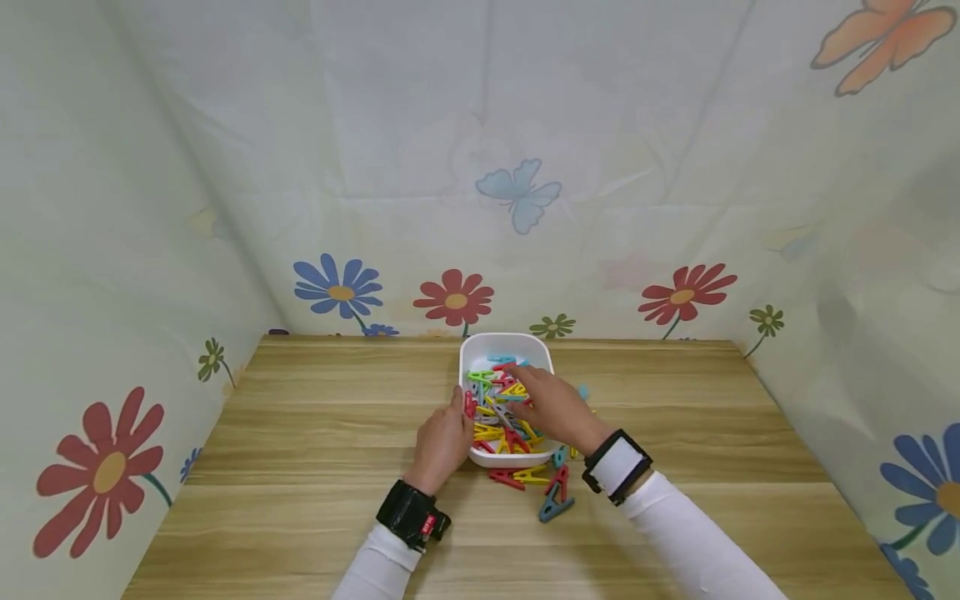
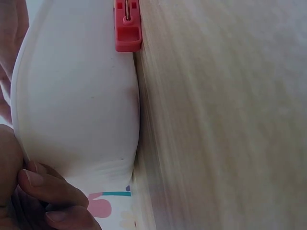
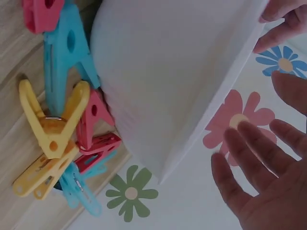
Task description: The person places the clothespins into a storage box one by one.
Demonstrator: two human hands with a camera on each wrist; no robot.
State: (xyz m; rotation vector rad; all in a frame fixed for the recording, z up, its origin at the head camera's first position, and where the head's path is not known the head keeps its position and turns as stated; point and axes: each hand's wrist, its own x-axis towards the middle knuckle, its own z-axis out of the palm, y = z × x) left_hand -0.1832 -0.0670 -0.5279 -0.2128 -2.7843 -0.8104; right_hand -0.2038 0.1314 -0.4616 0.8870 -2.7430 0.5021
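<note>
Both hands working at the white dish of coloured clothes pegs; step judged as picking pegs out of the pile.

Head view: the left hand [image 1: 444, 442] is bracing the near-left side of the white dish [image 1: 471, 347], fingers curled at its rim, while the right hand [image 1: 553, 408] is reaching over the pegs in the dish [image 1: 495, 417] with fingers loosely spread, gripping nothing visible; loose pegs [image 1: 551, 492] are lying on the wooden table [image 1: 300, 433] just in front. Next move probably calls for pinching a single peg from the tangle. Left wrist view: fingertips [image 2: 38, 184] are pressing the dish wall; a red peg [image 2: 127, 26] is cut off at the top edge. Right wrist view: spread fingers [image 3: 249, 153] are hovering; dish contents hidden.
</note>
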